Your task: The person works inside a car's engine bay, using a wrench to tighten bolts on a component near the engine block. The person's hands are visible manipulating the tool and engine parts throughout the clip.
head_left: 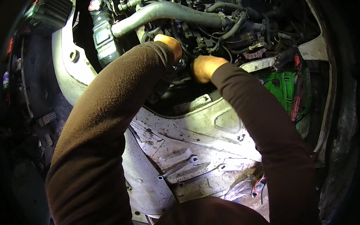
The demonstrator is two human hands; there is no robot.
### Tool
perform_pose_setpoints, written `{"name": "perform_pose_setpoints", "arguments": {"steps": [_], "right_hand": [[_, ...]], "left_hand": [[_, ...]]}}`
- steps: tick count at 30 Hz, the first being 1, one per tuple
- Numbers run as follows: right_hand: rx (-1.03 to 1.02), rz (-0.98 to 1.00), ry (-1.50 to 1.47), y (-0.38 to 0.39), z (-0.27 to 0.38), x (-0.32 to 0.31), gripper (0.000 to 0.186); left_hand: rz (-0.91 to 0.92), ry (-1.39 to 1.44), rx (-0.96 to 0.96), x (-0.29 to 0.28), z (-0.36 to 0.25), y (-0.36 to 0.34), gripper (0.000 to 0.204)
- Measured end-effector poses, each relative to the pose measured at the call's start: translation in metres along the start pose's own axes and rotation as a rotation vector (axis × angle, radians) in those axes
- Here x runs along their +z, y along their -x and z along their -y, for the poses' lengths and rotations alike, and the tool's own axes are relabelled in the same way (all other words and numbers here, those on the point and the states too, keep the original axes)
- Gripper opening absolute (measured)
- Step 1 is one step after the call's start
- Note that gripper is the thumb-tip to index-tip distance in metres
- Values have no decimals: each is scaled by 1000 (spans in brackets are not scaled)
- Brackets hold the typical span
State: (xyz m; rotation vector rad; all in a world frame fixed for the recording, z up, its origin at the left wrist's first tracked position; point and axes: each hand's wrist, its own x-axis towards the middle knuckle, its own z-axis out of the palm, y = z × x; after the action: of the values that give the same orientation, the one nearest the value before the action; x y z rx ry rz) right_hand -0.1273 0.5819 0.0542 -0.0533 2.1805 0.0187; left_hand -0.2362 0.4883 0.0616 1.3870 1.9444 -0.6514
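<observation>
Both my arms, in brown sleeves, reach down into a car's engine bay. My left hand point(170, 46) is bent in among the engine parts below a thick grey hose point(168, 12); its fingers are out of sight. Just to its right and a little nearer, my right hand point(206, 68) reaches in beside thin black cables, and its fingers are hidden too. What either hand touches cannot be made out. A combination wrench point(178, 167) lies on the dirty white body panel point(180, 132) between my forearms, and a second wrench point(202, 176) rests to its right.
A translucent coolant tank point(105, 37) with a capped neck stands left of the hands. On the right sits a green car battery point(282, 87), with a red-and-black cable point(297, 96) over it. Loose wires point(257, 186) lie on the panel near me. A dark case point(47, 14) is at the far left.
</observation>
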Motion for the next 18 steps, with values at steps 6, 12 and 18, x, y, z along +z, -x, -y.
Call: {"name": "perform_pose_setpoints", "arguments": {"steps": [6,12,18], "right_hand": [[-8,110,-145,-29,9,2,35],[179,87,-319,-94,-15,49,36],[565,-201,-520,-37,12,8,68]], "left_hand": [[32,-13,-17,-7,-2,10,32],[111,7,-39,-9,-8,0,33],[157,25,-69,-9,-2,9,34]]}}
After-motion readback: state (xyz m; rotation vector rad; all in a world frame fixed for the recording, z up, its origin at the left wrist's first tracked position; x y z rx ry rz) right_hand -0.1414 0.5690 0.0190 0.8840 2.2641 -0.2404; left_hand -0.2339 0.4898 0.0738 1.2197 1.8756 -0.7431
